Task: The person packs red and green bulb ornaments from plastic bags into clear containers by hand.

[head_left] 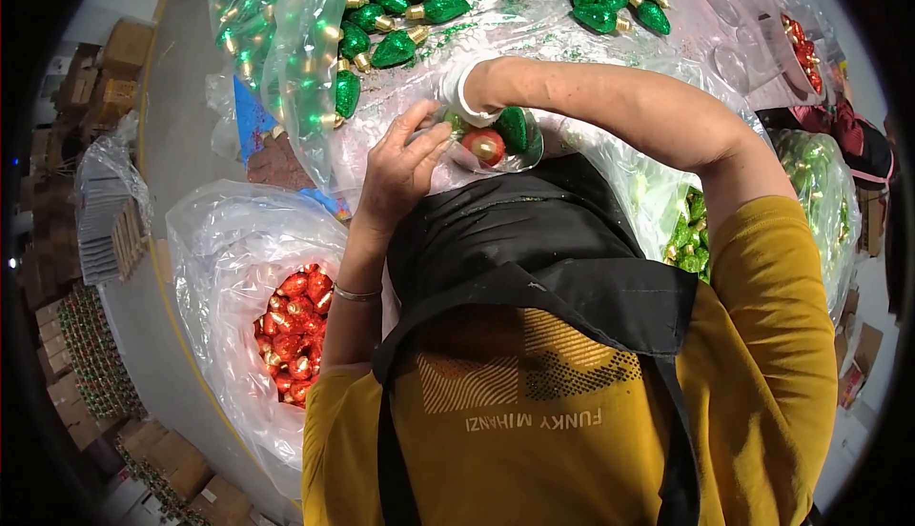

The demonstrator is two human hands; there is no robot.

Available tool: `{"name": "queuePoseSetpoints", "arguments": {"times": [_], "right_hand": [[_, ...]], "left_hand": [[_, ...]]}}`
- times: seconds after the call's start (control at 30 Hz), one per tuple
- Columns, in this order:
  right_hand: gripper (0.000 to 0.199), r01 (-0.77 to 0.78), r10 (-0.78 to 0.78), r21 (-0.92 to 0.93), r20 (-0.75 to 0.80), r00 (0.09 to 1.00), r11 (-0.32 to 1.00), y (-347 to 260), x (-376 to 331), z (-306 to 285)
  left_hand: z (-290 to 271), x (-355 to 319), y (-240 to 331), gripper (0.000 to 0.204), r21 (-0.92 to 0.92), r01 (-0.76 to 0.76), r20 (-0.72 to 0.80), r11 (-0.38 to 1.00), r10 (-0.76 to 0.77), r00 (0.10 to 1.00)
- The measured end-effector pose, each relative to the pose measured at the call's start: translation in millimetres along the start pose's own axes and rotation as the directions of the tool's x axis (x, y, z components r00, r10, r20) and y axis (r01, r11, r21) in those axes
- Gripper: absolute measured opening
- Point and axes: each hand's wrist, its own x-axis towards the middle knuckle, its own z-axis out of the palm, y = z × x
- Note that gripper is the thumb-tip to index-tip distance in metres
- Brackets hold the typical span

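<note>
Close to the front of my apron, a clear plastic container [530,156] holds a red glittery bulb ornament [484,147] and a green glittery bulb ornament [514,130]. My left hand [400,162] is at its left side, fingers bent and closed against the clear plastic. From the right, my forearm crosses above the container. My right hand [465,90] shows only as a white covering near the wrist; its fingers are hidden. Several green bulb ornaments with gold bases [419,10] lie beyond my hands on the glitter-dusted table [505,42].
At lower left, a clear plastic bag [214,240] surrounds red bulb ornaments [297,326]. Light green ornaments [688,235] fill a bag at my right. More red ornaments [803,54] are at the far right. Plastic sheeting [300,69] covers green ornaments at the far left.
</note>
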Motion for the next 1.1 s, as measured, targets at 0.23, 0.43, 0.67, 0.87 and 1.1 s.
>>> {"name": "queuePoseSetpoints", "arguments": {"times": [0.23,0.43,0.67,0.87,1.1], "right_hand": [[0.027,-0.040,0.042,0.069,-0.036,0.998,0.997,-5,-12,-6],[0.024,0.029,-0.028,-0.116,0.005,1.000,0.993,-27,-45,-35],[0.024,0.328,-0.349,-0.260,-0.039,0.936,0.908,-24,-34,23],[0.024,0.344,-0.325,-0.151,0.134,0.936,0.927,-35,-25,4],[0.021,0.165,-0.155,-0.181,0.067,0.986,0.969,-25,-31,-2]], "left_hand": [[-3,-1,-7,0.019,0.014,0.023,-0.012,1.000,-0.022,1.000],[0,3,-10,0.022,-0.020,-0.002,-0.025,1.000,0.002,1.000],[3,1,-8,0.024,-0.044,-0.014,-0.033,0.999,0.013,0.999],[4,-2,-9,0.027,-0.035,-0.044,-0.057,0.998,0.042,0.997],[2,2,-10,0.027,-0.045,-0.070,-0.023,0.997,0.069,0.997]]}}
